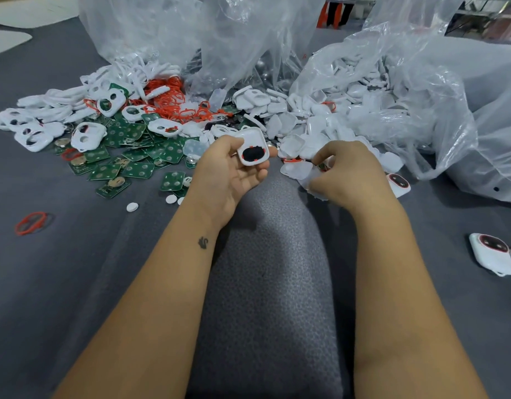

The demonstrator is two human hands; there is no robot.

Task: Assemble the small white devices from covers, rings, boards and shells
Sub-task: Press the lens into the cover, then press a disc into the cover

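Hands meet at the centre of the scene, above a grey-clad knee [265, 254]. We see the left hand [231, 171] turned palm up, its fingers and thumb curled round a white cover [252, 148] whose dark opening is edged by a red ring. The right hand [349, 174], just right of it, is turned knuckles up with fingers curled over the near edge of the shell pile; we can make out a small part with a touch of green and red [324, 165] at its fingertips, but we cannot tell whether the hand grips it.

Beyond the hands, on the grey cloth [61, 283], we note from left to right: white covers [84, 136] with two openings, green boards [139, 154], a tangle of red rings [173, 99], and plain white shells [320, 122] spilling from a clear plastic bag [406, 90]. A second clear bag [196, 33] stands at the far centre.

Near right lie assembled white devices: one [399, 184] just beside the right hand, another [491, 253] at the right edge. A lone red ring [31, 223] lies near left, and small white discs [132, 207] lie near the boards.
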